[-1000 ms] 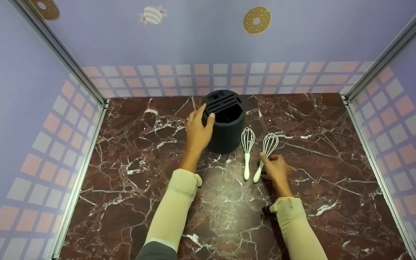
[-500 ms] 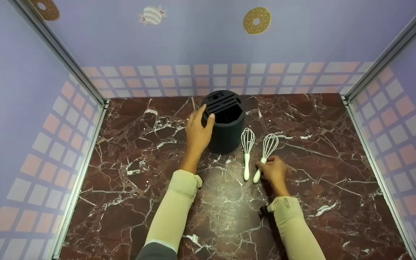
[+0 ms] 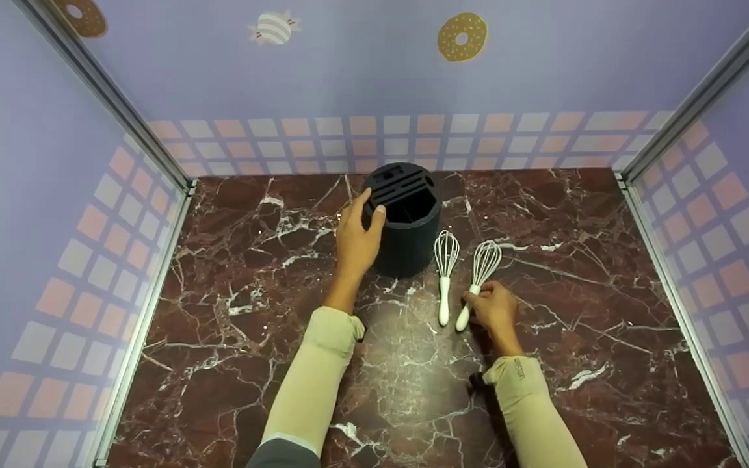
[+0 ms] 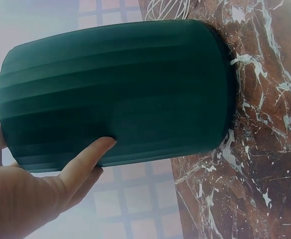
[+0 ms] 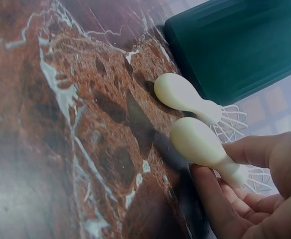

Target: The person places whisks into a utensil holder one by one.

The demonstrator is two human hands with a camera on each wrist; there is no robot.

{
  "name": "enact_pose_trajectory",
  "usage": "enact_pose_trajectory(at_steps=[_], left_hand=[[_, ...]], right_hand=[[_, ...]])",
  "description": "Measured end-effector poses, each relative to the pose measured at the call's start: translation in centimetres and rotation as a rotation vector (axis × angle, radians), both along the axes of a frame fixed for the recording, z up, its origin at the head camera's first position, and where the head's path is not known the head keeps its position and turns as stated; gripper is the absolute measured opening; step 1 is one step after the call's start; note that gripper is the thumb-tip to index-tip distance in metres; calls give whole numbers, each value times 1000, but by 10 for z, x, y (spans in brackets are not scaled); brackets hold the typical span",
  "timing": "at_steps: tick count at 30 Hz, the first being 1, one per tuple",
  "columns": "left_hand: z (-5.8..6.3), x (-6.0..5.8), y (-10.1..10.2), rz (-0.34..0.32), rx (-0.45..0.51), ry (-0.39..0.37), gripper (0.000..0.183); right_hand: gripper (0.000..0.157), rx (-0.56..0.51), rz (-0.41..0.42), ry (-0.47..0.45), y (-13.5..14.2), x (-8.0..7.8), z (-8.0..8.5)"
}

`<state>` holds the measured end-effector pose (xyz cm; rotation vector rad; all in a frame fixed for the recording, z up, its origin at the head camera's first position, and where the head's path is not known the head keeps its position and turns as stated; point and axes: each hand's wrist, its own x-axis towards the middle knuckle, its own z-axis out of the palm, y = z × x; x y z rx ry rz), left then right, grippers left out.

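A dark green cylindrical knife block (image 3: 404, 244) stands upright, slots and a wide opening in its top. My left hand (image 3: 358, 237) rests against its left side near the rim; in the left wrist view, fairly straight fingers (image 4: 88, 159) touch the ribbed wall (image 4: 120, 89). Two white whisks lie right of the block, wires toward the back. My right hand (image 3: 495, 307) pinches the handle of the right whisk (image 3: 486, 260) between thumb and fingers; in the right wrist view, this handle (image 5: 198, 142) lies between them. The left whisk (image 3: 445, 299) lies untouched, close beside the block.
A dark red marbled tabletop (image 3: 231, 364) lies under everything. Patterned lilac panels enclose it at the back (image 3: 361, 71), left (image 3: 30, 195) and right (image 3: 738, 214), with metal rails along the side edges.
My right hand has shifted slightly down and left along the right whisk, from near the wires onto its handle. The left hand, the knife block and the whisks look unmoved.
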<state>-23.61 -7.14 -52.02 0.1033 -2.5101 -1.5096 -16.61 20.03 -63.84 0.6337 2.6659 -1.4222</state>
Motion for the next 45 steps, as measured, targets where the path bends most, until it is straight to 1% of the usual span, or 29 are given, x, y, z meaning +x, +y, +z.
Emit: enact_pose_trajectory(at_steps=[7,10,13,19,26,30,36,39,45], left_hand=[[-2,-1,0,17,-7,3,51],[-2,-1,0,23,-3,-2,51],[-3,-1,0,22,10,-9,51],[-4,-1,0,19,10,-8,52],[-3,-1,0,25,-2,4,51],[-3,-1,0,19,-1,10,51],[-4,-1,0,14,-3,9,51],[-4,-1,0,16,-4,10,51],[-3,0,0,5,11,0,51]], right_hand=[[30,-279,-40,8,-2,2,5],[30,-350,-44,14,-1,2,8],[32,-393,-45,16,-1,2,12],[34,-407,-45,14,1,2,17],[32,-358,-43,19,0,0,23],[33,-387,-37,16,0,-2,29],[36,-433,-29,26,-1,-8,43],[37,-458,-10,37,-1,-12,51],[39,-522,28,60,-1,-21,74]])
